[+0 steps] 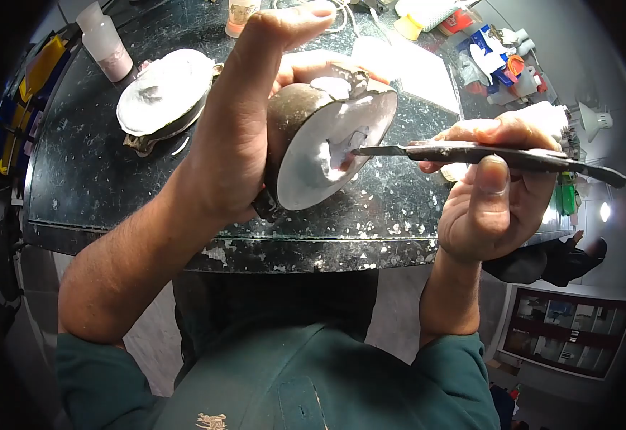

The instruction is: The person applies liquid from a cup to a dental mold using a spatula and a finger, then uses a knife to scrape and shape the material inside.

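My left hand holds up a brown-backed shell, its smooth white inner side tilted toward me. The thumb points upward, and some of the fingers are hidden behind the shell. Dark and pinkish marks show around a hollow in the white surface. Between the thumb and fingers of my right hand is a scalpel with a dark handle. Its blade points left, and the tip is at the hollow, seemingly touching it. Another shell, white side up, lies on the table beyond my left forearm.
The dark table is speckled with white chips. At the back left stands a translucent bottle with pinkish contents, and a small jar is farther back. A bright white sheet and clustered bottles and packets lie at the right.
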### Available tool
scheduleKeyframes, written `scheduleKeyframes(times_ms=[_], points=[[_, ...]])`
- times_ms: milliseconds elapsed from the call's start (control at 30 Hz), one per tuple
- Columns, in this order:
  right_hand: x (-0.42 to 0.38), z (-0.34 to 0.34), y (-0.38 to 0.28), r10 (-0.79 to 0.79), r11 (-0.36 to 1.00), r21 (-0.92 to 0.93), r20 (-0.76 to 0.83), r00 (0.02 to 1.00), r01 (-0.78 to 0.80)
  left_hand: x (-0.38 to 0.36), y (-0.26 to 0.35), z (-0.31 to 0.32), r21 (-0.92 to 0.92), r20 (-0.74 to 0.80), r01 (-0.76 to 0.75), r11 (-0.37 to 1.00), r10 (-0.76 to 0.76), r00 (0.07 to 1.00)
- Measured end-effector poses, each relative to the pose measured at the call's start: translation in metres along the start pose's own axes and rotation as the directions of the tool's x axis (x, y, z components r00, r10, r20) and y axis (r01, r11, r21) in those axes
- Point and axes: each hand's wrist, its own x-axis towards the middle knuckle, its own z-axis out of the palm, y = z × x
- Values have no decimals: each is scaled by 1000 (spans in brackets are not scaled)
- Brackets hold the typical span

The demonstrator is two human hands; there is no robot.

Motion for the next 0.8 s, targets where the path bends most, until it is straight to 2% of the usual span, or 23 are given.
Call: scheduleKeyframes(times_ms=[100,133,200,233,333,367,400,467,533,600,633,667,733,767,800], points=[[-6,-2,-1,21,1000,21,-36,999,-20,0,2,-8,280,48,-138,950,130,990],[-9,-2,-1,20,1000,22,-36,999,-19,-1,1,-11,281,48,-138,950,130,990],[-14,-3,2,-90,994,62,-28,995,92,-3,-1,-14,403,13,-144,904,152,988],[-16,-2,-3,-64,996,58,-6,998,65,-2,-1,-14,404,13,-145,903,153,988],[-24,-3,-13,-54,998,-27,41,998,55,-1,-2,-13,278,25,-162,947,161,987],[-24,-9,-13,-85,992,-77,121,989,95,-1,-2,-12,234,30,-166,958,164,986],[-21,-15,-22,-60,973,-202,247,967,112,0,-2,-11,189,34,-170,967,167,985],[-29,-14,-26,-71,959,-253,223,972,128,2,-2,-8,98,44,-177,979,174,984],[-34,-16,-24,-77,966,-229,199,977,123,4,-2,-5,5,54,-180,984,180,982],[-34,-18,-17,-200,959,-179,121,972,220,6,-2,-2,-88,66,-180,980,186,980],[-31,-17,-15,-209,968,-124,81,975,217,7,-2,0,-135,71,-179,975,190,979],[-31,-19,-18,-141,984,-106,28,990,143,8,-2,2,-181,77,-177,967,193,978],[-24,-12,-23,16,989,149,-42,999,-10,13,5,5,-228,87,-174,958,198,976],[-24,-10,-27,112,988,121,-110,988,-98,13,15,6,-325,60,18,946,2,998],[-20,-4,-29,101,994,43,-110,989,-97,16,27,7,-420,53,200,885,-196,979]])
